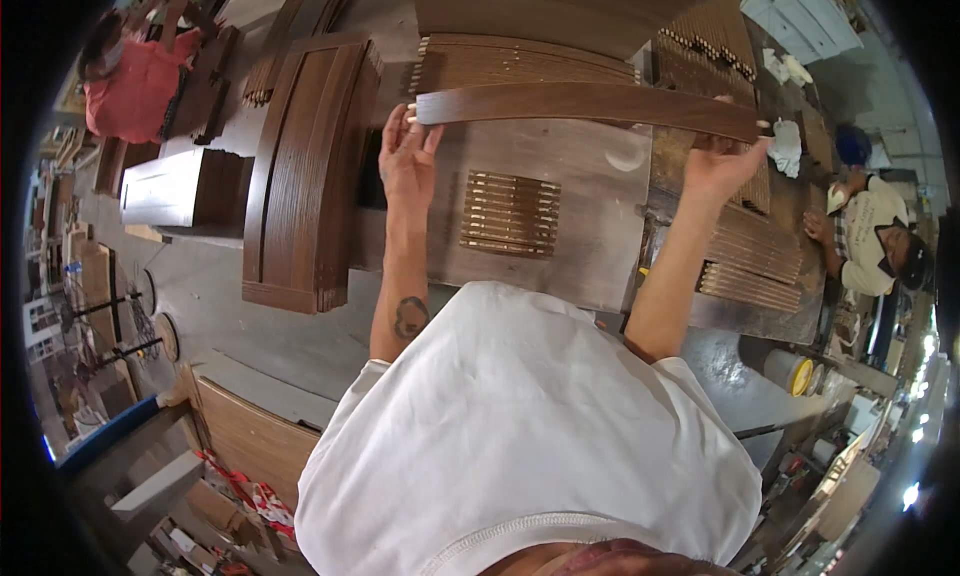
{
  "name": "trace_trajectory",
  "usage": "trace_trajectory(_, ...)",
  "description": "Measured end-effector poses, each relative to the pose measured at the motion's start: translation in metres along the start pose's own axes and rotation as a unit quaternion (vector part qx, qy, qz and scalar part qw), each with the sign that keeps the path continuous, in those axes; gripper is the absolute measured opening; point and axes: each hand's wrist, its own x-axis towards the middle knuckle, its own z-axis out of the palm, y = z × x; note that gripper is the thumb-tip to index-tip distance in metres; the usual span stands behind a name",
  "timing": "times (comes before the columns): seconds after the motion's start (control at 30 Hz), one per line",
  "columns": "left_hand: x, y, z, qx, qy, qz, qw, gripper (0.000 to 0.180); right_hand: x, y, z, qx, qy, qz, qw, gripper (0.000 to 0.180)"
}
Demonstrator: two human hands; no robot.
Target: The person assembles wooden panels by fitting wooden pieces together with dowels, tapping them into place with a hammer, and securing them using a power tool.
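A long, dark brown wooden board (580, 104) with pale dowels at both ends is held up across the worktable. My left hand (408, 161) grips its left end, with fingers behind and below the edge. At the opposite end, my right hand (722, 166) grips it from underneath, its fingers partly hidden by the wood. Below the board, a small stack of short brown slats (510, 214) lies on the table (605, 231). Just beyond the board is a pile of similar long boards (530, 64) with light dowel tips.
Tall stacked brown panels (300, 166) stand left of my left arm. More dowelled pieces (700, 51) lie at the far right, with slats (752, 266) beside my right forearm. A co-worker in a light shirt (868, 226) is at the right; another person in pink (140, 88) is far left.
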Motion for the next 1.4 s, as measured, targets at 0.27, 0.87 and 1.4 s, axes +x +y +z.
trace_trajectory(0.27, -0.046, -0.044, -0.041, 0.065, -0.036, -0.084, 0.994, 0.043, -0.031, -0.051, 0.133, 0.015, -0.275, -0.107, 0.955, 0.082)
trace_trajectory(0.87, -0.05, -0.085, -0.086, 0.585, -0.143, 0.026, 0.798, 0.069, -0.075, 0.033, 0.186, -0.148, -0.387, -0.168, 0.895, 0.045)
trace_trajectory(1.4, -0.053, -0.075, -0.077, 0.6, -0.115, -0.025, 0.791, 0.075, -0.079, 0.05, 0.191, -0.125, -0.433, -0.161, 0.878, 0.042)
